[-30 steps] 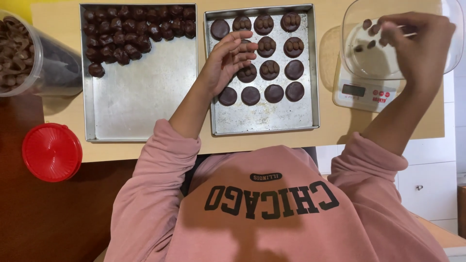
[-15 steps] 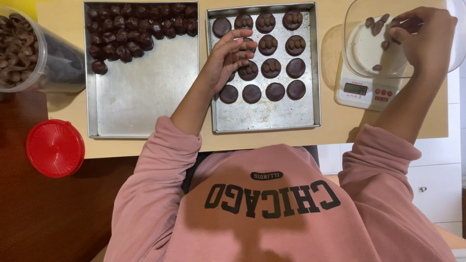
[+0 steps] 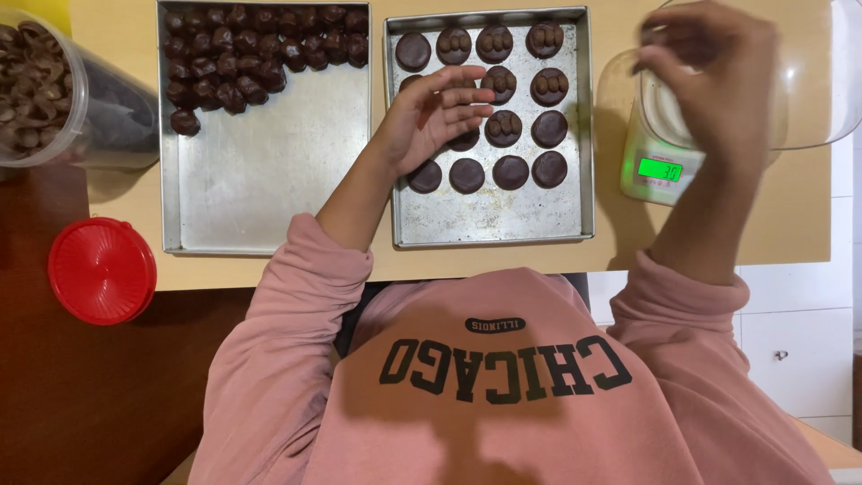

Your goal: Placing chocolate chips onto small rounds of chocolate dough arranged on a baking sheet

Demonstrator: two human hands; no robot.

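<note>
My left hand (image 3: 431, 117) hovers over the right metal tray (image 3: 489, 235), fingers apart and holding nothing. It hangs above rows of dark chocolate discs (image 3: 512, 171), several of them topped with brown nuts. My right hand (image 3: 709, 81) is blurred above a clear bowl (image 3: 808, 99) that sits on a small white kitchen scale (image 3: 660, 169) with a lit green display. Its fingertips are bunched together, and whether they hold anything is not visible.
A second metal tray (image 3: 269, 180) on the left holds a cluster of dark chocolate balls (image 3: 242, 54) along its far edge. A clear tub of brown pieces (image 3: 36, 81) stands at far left, its red lid (image 3: 101, 269) lying on the dark wooden surface below.
My right hand has lifted and drawn in over the bowl, now blurred. My left hand has stayed over the discs, fingers slightly more spread.
</note>
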